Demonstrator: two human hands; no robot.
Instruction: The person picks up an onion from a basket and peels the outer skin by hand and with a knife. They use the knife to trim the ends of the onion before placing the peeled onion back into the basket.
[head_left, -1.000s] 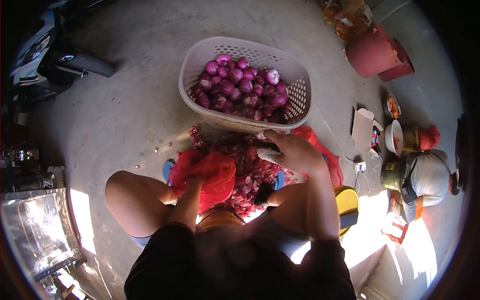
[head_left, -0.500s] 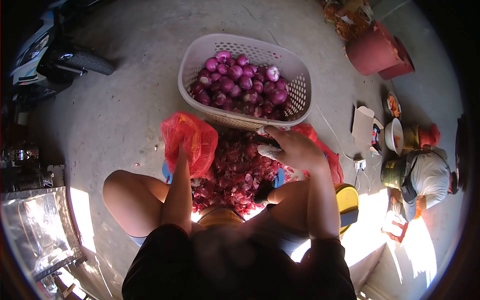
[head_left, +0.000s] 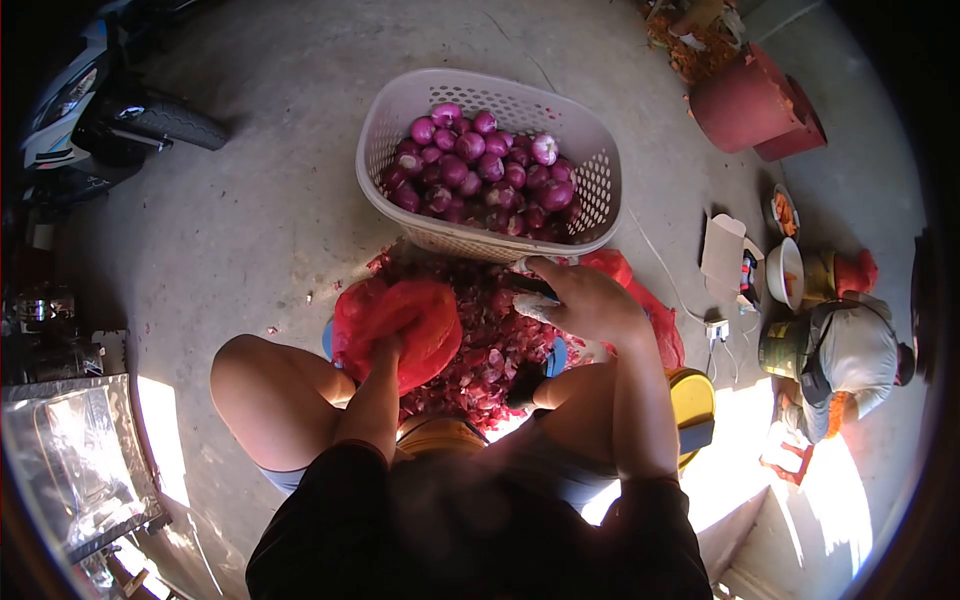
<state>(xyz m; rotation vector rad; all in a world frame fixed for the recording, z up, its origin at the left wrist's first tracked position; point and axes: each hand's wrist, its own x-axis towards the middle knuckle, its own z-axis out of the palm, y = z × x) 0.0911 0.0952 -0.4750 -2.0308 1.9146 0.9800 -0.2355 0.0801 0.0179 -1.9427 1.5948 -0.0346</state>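
Observation:
A red mesh bag [head_left: 415, 300] hangs low over the peelings between my knees. My left hand [head_left: 392, 338] reaches into it, and the mesh hides the fingers. My right hand [head_left: 590, 298] is held near the front of the basket, with white wrapping on its thumb and a finger. It grips what looks like a small dark knife [head_left: 533, 285]. Beneath both hands spreads a heap of red onion skins [head_left: 478, 365]. Just beyond stands a grey plastic basket [head_left: 385, 130] with several peeled purple onions [head_left: 490, 165] inside.
Another red mesh bag [head_left: 652, 312] lies right of the heap, near a yellow lid [head_left: 692, 410]. A person [head_left: 855, 345] sits at the right beside a bucket and a white bowl [head_left: 786, 272]. A motorbike wheel [head_left: 170, 120] is at the upper left; a cable crosses the floor.
My left hand and the red mesh bag have moved right and toward me, over the peelings. The bag now looks wider and rounder. My right hand has barely moved.

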